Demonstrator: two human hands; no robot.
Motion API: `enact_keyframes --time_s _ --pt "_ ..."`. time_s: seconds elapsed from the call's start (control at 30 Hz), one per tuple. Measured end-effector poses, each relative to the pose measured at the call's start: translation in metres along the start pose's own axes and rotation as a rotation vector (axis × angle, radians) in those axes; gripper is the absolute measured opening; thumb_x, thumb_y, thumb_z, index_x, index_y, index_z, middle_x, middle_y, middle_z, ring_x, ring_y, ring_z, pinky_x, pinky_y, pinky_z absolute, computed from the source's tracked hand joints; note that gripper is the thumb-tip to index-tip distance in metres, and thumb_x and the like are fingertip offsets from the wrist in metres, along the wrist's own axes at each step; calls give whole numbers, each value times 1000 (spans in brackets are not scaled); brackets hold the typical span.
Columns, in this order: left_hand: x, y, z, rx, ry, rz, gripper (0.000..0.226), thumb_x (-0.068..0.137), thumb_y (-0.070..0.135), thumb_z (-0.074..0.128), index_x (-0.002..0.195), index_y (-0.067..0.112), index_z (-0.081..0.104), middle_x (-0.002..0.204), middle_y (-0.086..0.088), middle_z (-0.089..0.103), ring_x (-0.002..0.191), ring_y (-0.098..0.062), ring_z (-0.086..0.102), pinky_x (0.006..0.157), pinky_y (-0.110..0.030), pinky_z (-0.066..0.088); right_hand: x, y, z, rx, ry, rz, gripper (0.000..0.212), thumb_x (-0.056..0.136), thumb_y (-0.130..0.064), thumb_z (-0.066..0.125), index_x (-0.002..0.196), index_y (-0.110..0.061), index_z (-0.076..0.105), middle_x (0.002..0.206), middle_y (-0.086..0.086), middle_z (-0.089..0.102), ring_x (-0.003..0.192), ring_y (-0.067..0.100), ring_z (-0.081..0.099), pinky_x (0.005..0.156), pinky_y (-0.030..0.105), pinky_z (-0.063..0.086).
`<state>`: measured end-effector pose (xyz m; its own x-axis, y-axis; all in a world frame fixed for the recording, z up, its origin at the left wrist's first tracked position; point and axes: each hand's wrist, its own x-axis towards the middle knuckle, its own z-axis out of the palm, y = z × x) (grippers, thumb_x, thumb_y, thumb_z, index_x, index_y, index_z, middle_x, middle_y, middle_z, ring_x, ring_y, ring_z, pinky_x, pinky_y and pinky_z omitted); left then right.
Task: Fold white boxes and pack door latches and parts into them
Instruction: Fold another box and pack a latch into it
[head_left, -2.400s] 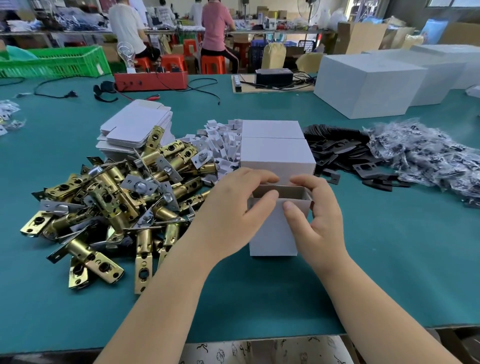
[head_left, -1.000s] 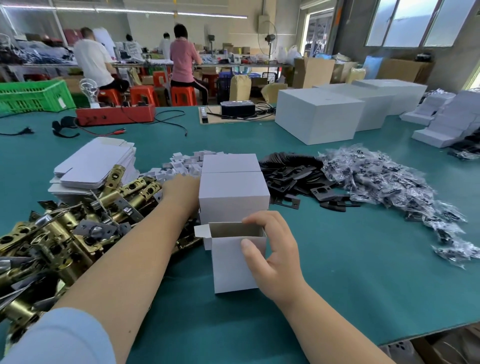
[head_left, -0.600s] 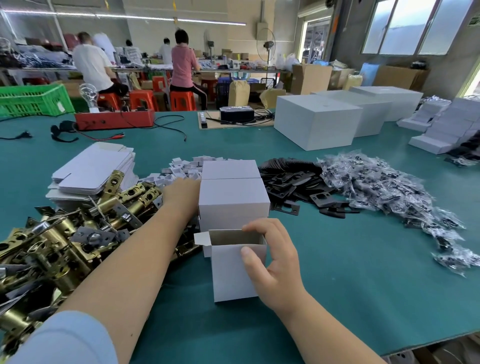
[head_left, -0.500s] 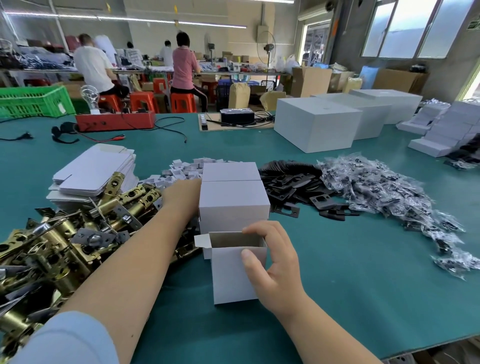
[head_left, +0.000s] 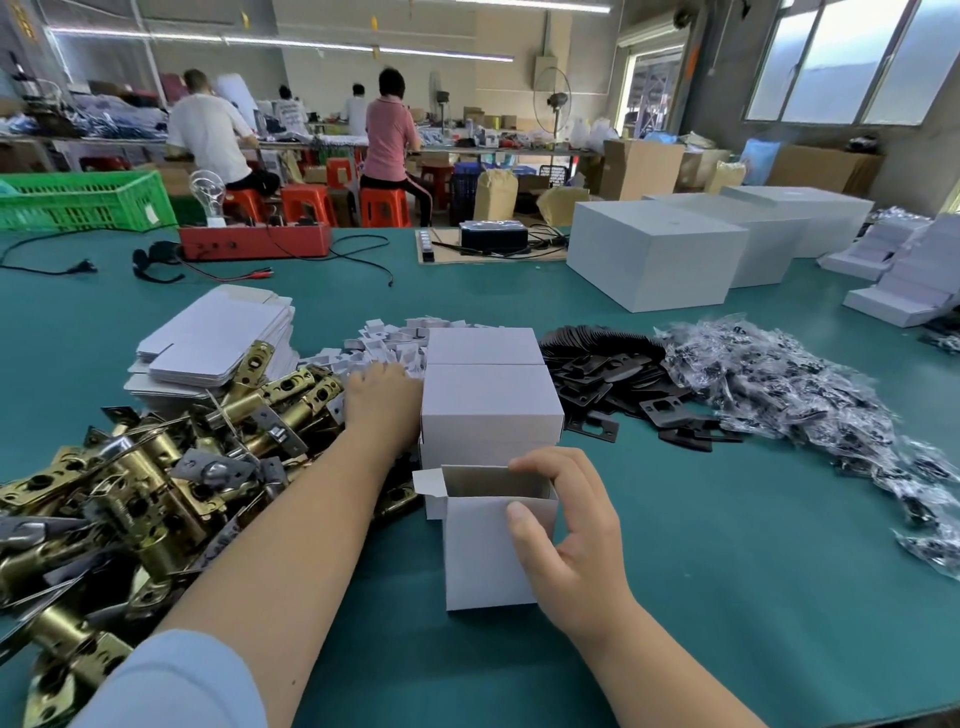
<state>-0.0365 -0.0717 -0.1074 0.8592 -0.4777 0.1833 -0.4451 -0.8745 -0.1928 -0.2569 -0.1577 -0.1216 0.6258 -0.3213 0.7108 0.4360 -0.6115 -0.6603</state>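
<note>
The open white box (head_left: 491, 551) stands gripped by my right hand (head_left: 566, 540); my left hand (head_left: 382, 397), fingers hidden, reaches into small white parts (head_left: 387, 345); next I load one.

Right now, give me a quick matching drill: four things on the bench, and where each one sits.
Things:
1. open white box
2. brass latches
3. black plates
4. flat box blanks

Places:
A. stacked behind the latch pile
B. heaped under the left forearm
C. held at its rim by the right hand
D. right of the closed white boxes

Pairs: 1-C, 2-B, 3-D, 4-A
</note>
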Motion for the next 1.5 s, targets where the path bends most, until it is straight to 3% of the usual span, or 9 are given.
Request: enact_keyframes --time_s 0.33,0.47,0.7,0.93,1.03,1.13,1.23,1.4,1.5 --pt "-2 0 -7 -103 45 -100 20 87 6 50 97 14 66 100 -4 66 95 -27 62 71 -32 43 1 1 -1 -3 -3 -8 24 81 -22 50 100 -13 60 98 -5 58 95 -1 53 83 10 40" --pt "-4 -2 -15 -391 159 -193 21 89 7 41 89 6 62 91 -14 61 84 -32 57 67 -35 44 1 1 -1 -1 -8 -5 23 81 -23 50 100 -14 60 98 -6 58 95 0 53 82 9 40" --pt "-14 -2 -38 -790 326 -287 34 99 20 39 66 17 43 65 -1 47 59 -16 40 49 -30 21 0 0 -2 5 -14 3 23 81 -24 49 99 -15 59 96 -7 57 91 -2 52 79 8 39" --pt "-56 -8 -70 -1212 541 -293 18 97 26 53 91 20 69 78 5 66 71 -14 57 56 -25 40 1 1 -2 6 -13 -3 22 81 -25 49 101 -21 56 97 -6 57 93 -3 52 80 7 39" --pt "-87 -8 -92 -1349 551 -141 20 94 22 59 84 34 72 70 4 71 57 -14 52 54 -28 42 0 0 -2 -1 -21 -3 23 81 -26 49 102 -23 55 98 -8 57 94 -3 52 81 7 38" --pt "-115 -4 -109 -1316 415 47 22 90 19 64 86 39 71 72 16 72 52 -22 57 52 -37 50 -2 0 -1 40 -23 35 30 80 -30 50 110 -33 49 103 -19 57 99 -7 53 84 4 37" --pt "-128 2 -116 -1094 284 211 18 91 20 62 95 31 76 64 18 68 47 1 52 48 -9 38 -4 0 -1 113 -5 89 43 79 -34 52 120 -35 40 109 -32 54 101 -8 53 85 3 37" --pt "-140 15 -126 -838 123 362 26 99 28 51 117 30 70 83 28 60 83 19 51 71 -1 35 -5 1 0 147 1 79 52 79 -32 52 128 -34 34 104 -27 53 94 -7 54 79 4 40" --pt "-145 18 -127 -750 134 365 25 99 26 49 108 21 72 88 11 69 84 2 58 76 -17 41 -6 1 0 139 1 76 51 78 -32 52 126 -34 36 105 -21 52 92 -8 54 75 4 40"
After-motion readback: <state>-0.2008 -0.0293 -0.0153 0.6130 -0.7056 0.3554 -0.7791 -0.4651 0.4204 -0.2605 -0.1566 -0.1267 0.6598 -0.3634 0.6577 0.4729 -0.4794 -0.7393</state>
